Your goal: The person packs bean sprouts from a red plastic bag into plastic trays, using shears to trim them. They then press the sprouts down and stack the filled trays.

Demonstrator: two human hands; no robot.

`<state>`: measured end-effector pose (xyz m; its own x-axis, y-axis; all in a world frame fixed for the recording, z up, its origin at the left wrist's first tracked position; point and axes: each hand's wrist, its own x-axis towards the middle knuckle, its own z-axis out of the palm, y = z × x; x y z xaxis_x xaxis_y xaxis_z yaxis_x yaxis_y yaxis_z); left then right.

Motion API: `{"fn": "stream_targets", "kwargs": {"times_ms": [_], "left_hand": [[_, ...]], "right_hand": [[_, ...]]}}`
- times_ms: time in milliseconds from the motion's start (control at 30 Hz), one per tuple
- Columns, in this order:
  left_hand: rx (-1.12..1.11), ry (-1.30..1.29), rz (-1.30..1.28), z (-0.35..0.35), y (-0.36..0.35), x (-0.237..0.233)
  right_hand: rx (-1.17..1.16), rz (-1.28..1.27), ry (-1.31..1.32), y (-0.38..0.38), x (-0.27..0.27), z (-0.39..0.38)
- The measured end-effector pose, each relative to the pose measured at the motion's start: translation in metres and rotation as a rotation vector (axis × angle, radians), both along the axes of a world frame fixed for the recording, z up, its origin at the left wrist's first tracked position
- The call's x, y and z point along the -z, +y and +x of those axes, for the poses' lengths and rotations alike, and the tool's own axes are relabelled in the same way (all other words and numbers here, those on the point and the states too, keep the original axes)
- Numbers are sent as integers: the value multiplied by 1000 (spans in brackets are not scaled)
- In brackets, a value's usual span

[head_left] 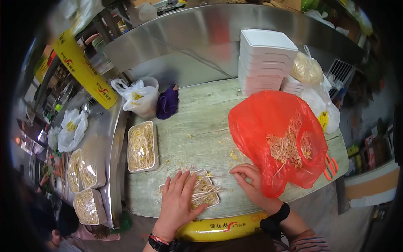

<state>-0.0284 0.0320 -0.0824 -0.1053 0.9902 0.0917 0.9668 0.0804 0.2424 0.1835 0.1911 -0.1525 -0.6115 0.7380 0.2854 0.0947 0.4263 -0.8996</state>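
Note:
My left hand (180,201) lies with its fingers spread over bean sprouts (203,187) in a white tray (216,203) at the table's front edge. Just right of that tray, my right hand (250,185) rests beside an open red plastic bag (256,122), its fingers curled; whether they hold anything is too small to tell. More loose sprouts (289,147) fill the red bag. A wrapped tray of sprouts (142,147) sits at the table's left side.
White trays (268,59) are stacked at the back. Orange-handled scissors (331,167) lie at the right edge. A bagged bucket (145,98) and purple cloth (168,103) stand back left. Wrapped packs (89,206) are on the steel counter (107,168). A person's hand (56,238) shows lower left.

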Motion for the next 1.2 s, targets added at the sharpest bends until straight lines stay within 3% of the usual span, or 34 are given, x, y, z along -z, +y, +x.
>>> {"fn": "stream_targets", "kwargs": {"times_ms": [167, 467, 633, 833, 933, 1033, 1167, 1200], "left_hand": [[-22, -116, 57, 3, -2, 8], [-26, -48, 55, 3, -3, 0], [-25, -32, 23, 4, -4, -17], [-42, -63, 32, 2, -1, -15], [-45, -33, 34, 4, -1, -4], [-52, -36, 33, 4, -6, -4], [-44, -55, 26, 4, -8, -9], [-41, -56, 26, 5, -7, -10]], "right_hand": [[-57, -123, -82, -2, -2, 4], [-279, 11, -122, 6, -3, -4], [-214, 374, -163, 4, -7, -1], [-279, 43, -197, -6, -15, -2], [-251, 240, -209, -7, -14, -8], [-268, 187, -340, -5, -6, -5], [-212, 122, -317, 1, -6, -8], [-217, 266, -276, 3, -13, -11]]}}
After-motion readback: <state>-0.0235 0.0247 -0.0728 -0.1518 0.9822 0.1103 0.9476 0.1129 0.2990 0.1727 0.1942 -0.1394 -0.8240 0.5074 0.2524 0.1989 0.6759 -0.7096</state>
